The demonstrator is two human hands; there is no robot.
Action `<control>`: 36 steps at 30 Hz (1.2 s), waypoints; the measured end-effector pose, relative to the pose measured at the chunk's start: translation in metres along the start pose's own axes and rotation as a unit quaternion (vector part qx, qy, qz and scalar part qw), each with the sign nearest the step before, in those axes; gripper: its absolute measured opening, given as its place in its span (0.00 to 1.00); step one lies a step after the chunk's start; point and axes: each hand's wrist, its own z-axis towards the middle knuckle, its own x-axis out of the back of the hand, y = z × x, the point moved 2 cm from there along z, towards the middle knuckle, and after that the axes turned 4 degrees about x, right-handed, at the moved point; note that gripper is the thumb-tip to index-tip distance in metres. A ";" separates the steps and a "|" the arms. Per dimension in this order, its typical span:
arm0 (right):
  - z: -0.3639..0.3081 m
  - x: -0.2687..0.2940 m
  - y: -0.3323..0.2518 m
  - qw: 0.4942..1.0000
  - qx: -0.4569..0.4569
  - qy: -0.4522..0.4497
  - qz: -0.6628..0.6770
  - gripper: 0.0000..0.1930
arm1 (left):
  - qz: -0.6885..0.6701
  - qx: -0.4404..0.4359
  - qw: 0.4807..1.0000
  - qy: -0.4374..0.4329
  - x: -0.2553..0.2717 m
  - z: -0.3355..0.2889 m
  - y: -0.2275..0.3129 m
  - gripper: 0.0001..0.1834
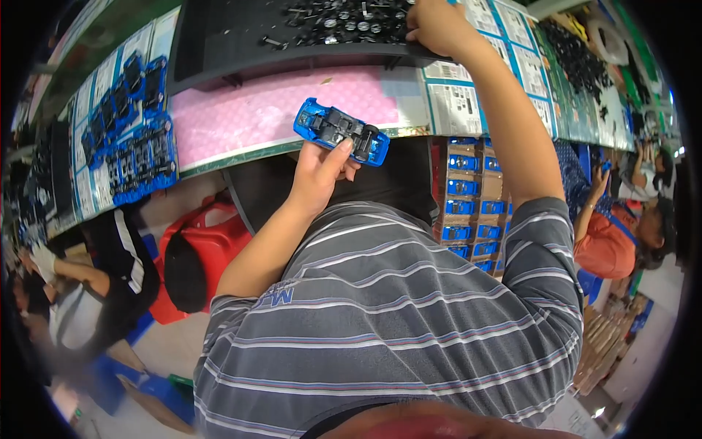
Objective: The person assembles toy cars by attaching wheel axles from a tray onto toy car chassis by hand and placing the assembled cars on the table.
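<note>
My left hand point(319, 172) holds a blue toy car point(341, 132) above the bench edge, its underside facing up. Black parts fill the car's inside, and a pair of black wheels point(365, 142) sits crosswise near its right end. At the far side, my right hand point(441, 28) reaches to the right end of a black tray point(241, 62), fingers curled; what they hold, if anything, is hidden. A pile of small black wheel-and-axle parts point(351, 22) with shiny hubs lies in the tray, beside those fingers.
Rows of blue toy cars point(142, 161) stand on the bench at left. Pink sheeting point(241, 117) covers the bench before me. A divided box of blue cars point(468, 197) is below the edge at right. Red stools point(212, 249) stand at left; co-workers sit on both sides.
</note>
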 end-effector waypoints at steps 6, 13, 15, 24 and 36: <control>-0.055 0.006 -0.038 0.913 0.141 0.297 0.243 0.14 | 0.023 -0.027 0.999 0.015 0.013 -0.007 0.008 0.13; -0.116 -0.026 -0.157 0.882 0.200 0.185 0.385 0.19 | 0.059 -0.033 0.998 -0.004 0.010 -0.004 0.012 0.17; -0.114 -0.034 -0.161 0.884 0.197 0.211 0.367 0.20 | 0.134 -0.049 0.989 0.029 0.008 -0.006 0.009 0.15; -0.114 -0.035 -0.156 0.865 0.248 0.221 0.375 0.22 | 0.111 -0.065 0.992 -0.003 0.022 -0.018 0.011 0.18; -0.082 -0.098 -0.077 0.920 0.123 0.297 0.223 0.05 | -0.001 -0.237 0.943 0.232 0.131 -0.122 0.108 0.23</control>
